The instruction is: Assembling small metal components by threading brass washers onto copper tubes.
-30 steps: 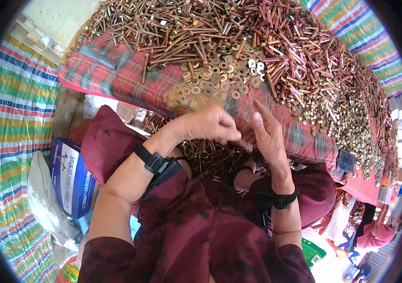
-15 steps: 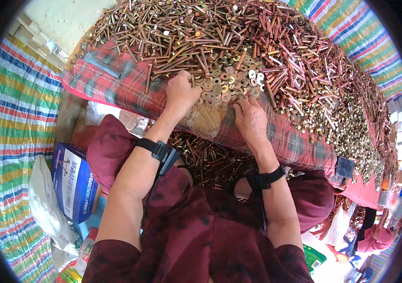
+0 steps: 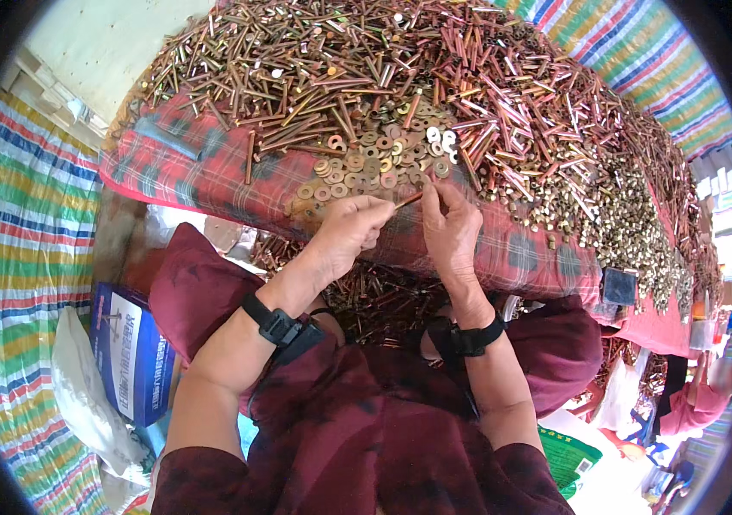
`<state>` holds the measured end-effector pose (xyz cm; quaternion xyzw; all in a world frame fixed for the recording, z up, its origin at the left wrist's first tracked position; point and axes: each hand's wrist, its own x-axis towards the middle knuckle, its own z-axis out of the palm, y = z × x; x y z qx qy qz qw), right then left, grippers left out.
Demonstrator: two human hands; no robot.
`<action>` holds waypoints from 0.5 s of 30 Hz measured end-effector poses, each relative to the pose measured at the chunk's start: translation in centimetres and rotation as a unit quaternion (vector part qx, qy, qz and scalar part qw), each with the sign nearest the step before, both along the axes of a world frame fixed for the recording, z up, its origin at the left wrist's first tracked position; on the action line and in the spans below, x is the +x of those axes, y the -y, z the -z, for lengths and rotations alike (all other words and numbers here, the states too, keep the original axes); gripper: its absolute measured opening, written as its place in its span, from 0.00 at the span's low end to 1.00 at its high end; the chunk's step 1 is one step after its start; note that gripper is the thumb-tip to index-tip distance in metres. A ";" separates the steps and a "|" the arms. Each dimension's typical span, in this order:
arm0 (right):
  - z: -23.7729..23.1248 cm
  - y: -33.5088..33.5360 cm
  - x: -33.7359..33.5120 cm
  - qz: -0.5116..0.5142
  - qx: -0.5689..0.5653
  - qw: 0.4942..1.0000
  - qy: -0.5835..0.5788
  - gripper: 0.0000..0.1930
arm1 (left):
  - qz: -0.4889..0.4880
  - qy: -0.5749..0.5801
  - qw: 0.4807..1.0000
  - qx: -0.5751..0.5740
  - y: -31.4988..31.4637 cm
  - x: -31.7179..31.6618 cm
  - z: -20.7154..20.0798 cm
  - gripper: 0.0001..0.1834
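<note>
My left hand is closed on a thin copper-coloured bolt, which points up and to the right over the edge of the table. Its far end meets the thumb of my right hand. The fingers of that hand are pinched together; whatever is between them is too small to make out. Just beyond both hands lies a spread of flat, brassy washers, a few of them shinier and silvery. Behind these rises a large heap of loose bolts.
Small nut-like pieces are heaped at the right. Red plaid cloth covers the table's near edge, with a dark square block on it. A blue box and white sack stand lower left. Another person is far right.
My left hand has come back from the bolts toward me and right, now with a bolt in it. My right hand has drawn slightly back from the washers, and both hands now meet.
</note>
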<state>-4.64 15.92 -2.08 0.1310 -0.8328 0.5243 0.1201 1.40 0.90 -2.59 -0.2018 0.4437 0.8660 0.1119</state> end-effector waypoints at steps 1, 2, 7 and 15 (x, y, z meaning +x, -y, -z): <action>0.0 -0.2 0.2 0.000 0.010 1.000 -0.009 0.09 | 0.002 -0.033 0.998 -0.055 -0.5 0.2 0.1 0.10; 0.0 -0.4 0.4 -0.001 0.020 1.000 -0.018 0.08 | 0.002 -0.065 0.992 -0.109 -0.9 0.4 0.2 0.09; 0.9 -1.0 0.8 0.014 -0.059 0.998 0.016 0.07 | 0.006 -0.062 0.994 -0.085 -1.3 0.1 0.0 0.11; 0.2 -1.0 0.8 0.000 0.006 1.000 -0.029 0.05 | 0.065 -0.093 0.966 -0.231 -0.8 0.0 -0.4 0.16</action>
